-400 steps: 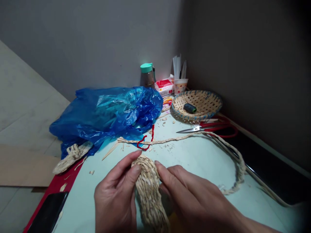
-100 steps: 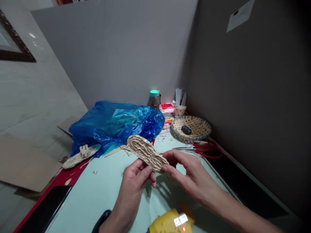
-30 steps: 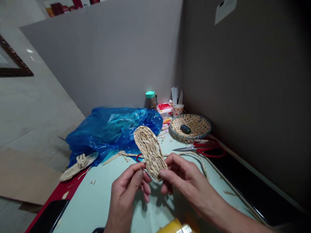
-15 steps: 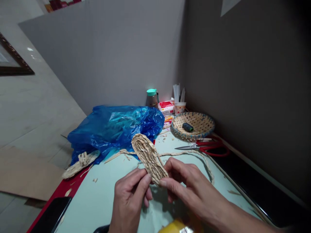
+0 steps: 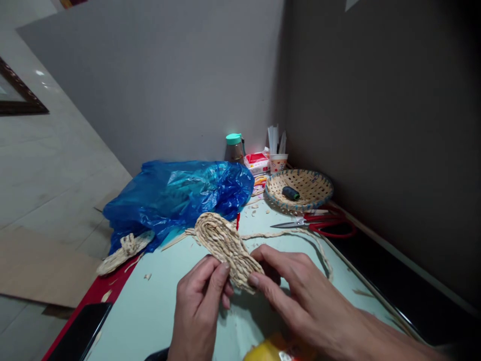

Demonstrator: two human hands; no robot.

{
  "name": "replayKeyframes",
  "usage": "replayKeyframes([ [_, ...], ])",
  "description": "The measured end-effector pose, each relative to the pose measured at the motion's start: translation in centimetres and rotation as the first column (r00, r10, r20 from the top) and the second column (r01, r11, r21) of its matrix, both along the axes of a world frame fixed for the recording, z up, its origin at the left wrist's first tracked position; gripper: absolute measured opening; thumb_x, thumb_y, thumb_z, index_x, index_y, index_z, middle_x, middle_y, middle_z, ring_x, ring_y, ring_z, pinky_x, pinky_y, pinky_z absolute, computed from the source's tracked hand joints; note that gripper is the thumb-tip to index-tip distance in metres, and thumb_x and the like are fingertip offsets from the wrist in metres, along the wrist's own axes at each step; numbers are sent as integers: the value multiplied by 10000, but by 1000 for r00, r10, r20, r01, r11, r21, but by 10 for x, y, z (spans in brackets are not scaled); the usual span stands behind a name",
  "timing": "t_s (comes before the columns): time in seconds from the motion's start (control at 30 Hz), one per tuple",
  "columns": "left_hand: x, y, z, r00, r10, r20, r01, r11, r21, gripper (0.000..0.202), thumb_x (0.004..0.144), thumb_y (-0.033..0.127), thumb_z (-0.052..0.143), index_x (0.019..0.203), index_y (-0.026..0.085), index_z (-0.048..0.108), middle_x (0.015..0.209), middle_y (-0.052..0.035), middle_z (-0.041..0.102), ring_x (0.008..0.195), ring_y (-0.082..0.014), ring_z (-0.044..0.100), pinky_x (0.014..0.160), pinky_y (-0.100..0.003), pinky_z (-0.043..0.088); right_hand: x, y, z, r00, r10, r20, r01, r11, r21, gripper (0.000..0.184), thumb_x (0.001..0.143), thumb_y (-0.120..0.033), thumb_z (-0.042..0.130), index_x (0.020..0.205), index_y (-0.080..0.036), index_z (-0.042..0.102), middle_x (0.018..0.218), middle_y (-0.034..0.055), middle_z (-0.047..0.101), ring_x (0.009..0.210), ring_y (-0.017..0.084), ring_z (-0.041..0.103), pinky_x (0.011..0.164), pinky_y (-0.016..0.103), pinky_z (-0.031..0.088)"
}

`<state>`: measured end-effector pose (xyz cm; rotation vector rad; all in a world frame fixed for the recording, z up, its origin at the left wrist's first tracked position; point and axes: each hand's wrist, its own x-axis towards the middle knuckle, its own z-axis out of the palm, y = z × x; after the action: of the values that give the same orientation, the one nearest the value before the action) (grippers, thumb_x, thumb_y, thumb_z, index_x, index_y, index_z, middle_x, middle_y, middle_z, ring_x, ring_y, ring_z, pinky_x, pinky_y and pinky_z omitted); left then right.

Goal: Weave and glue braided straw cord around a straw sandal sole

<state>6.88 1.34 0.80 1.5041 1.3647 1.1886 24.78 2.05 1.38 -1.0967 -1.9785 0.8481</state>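
Observation:
A long oval sole of coiled straw braid (image 5: 223, 245) is held tilted above the pale green tabletop, its rounded far end pointing up and left. My left hand (image 5: 203, 296) pinches its left edge between thumb and fingers. At the near right end, my right hand (image 5: 296, 283) is closed on it, thumb on top and fingertips partly hidden behind. A loose length of straw braid (image 5: 296, 232) runs behind the sole to the right and curls down past my right hand. A small finished-looking straw slipper (image 5: 126, 254) lies at the table's left edge.
A blue plastic bag (image 5: 176, 193) covers the back left. Red-handled scissors (image 5: 319, 223) lie right, before a woven basket (image 5: 311, 188) holding a dark thread spool (image 5: 290, 193). A bottle (image 5: 234, 148), paper cup (image 5: 278, 163) and phone (image 5: 80, 331) sit around, with straw scraps scattered.
The sole has tipped lower and turned, its far end shifting left and down and its near end moving right. Both hands keep their hold on it.

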Motion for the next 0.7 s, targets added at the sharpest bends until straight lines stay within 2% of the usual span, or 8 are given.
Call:
replayKeyframes([
  [0.03, 0, 0, 0, 1000, 7, -8, -7, 1000, -14, 398, 934, 421, 571, 607, 196, 589, 570, 22, 551, 532, -124, 517, 553, -230, 404, -1, 0, -2, 1000, 2, 24, -3, 1000, 12, 80, 995, -195, 445, 981, -215, 521, 765, -28, 586, 659, 144, 519, 625, 256, 355],
  [0.13, 2, 0, -1, 1000, 27, -3, -27, 999, -45, 402, 922, 416, 587, 588, 192, 590, 546, 26, 563, 498, -110, 519, 540, -218, 409, -2, 1, -10, 993, -17, 113, 4, 993, 114, 209, 997, -192, 391, 1180, -189, 491, 800, 10, 638, 661, 177, 562, 598, 273, 359],
  [0.2, 2, -1, -4, 1000, -8, 21, 10, 997, -82, 410, 920, 426, 591, 583, 192, 586, 526, 27, 568, 471, -104, 518, 518, -214, 410, -2, 2, -14, 989, -15, 145, -11, 984, 180, 211, 1011, -199, 353, 1166, -182, 497, 749, 5, 621, 615, 176, 544, 563, 273, 339],
  [0.27, 1, 0, -8, 996, -46, 72, 56, 990, -132, 431, 927, 442, 586, 575, 194, 571, 476, 32, 557, 433, -100, 509, 493, -213, 409, -2, 3, -17, 991, 17, 132, -41, 982, 183, 206, 1030, -212, 325, 1128, -191, 505, 710, -12, 585, 573, 161, 509, 543, 265, 330],
  [0.43, -3, 2, -19, 958, -34, 286, 93, 976, -197, 400, 890, 448, 662, 605, 178, 585, 383, 58, 516, 330, -55, 408, 406, -180, 320, -1, 2, -20, 996, 89, 22, -92, 976, 195, 206, 1028, -200, 316, 1175, -205, 460, 803, 15, 616, 636, 163, 534, 593, 255, 381],
  [0.57, -2, 4, -18, 884, -17, 466, 167, 945, -282, 389, 812, 454, 756, 608, 166, 593, 367, 73, 456, 311, -41, 355, 360, -166, 270, -1, 1, -16, 988, 144, -48, -137, 982, 128, 200, 1039, -203, 326, 1178, -220, 468, 901, 35, 641, 728, 168, 572, 650, 252, 411],
  [0.7, 4, 4, -11, 797, -9, 604, 260, 908, -329, 328, 775, 452, 795, 732, 157, 657, 494, 53, 538, 333, -44, 390, 332, -162, 342, 1, 2, -6, 989, 111, -99, -110, 994, 18, 190, 1048, -209, 361, 1148, -224, 522, 875, 6, 626, 734, 151, 570, 666, 245, 409],
])
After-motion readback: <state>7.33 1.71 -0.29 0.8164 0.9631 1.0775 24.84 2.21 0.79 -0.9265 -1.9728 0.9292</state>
